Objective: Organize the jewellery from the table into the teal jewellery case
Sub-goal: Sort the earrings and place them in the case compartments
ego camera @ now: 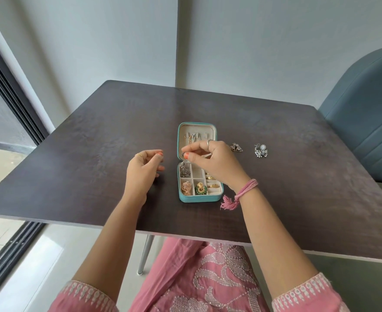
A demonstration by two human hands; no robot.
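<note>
One silver earring [184,167] is pinched by the right hand [210,158] and lowered into the teal jewellery case [200,199] at frame centre; the left hand [143,168] is held loosely curled, empty. Release is judged next, then two earring pairs [248,149] at right.

A single wide-angle view comes from the person's head, looking forward and steeply down. It faces across the dark bench [95,140] toward a pale wall at the far side. The near bench edge runs across the lower part of the picture, with the person's lap visible below it. The case [200,199] sits close to the middle of the picture, within arm's reach of the camera. Both forearms enter from the bottom corners. Straight lines bow toward the edges.
</note>
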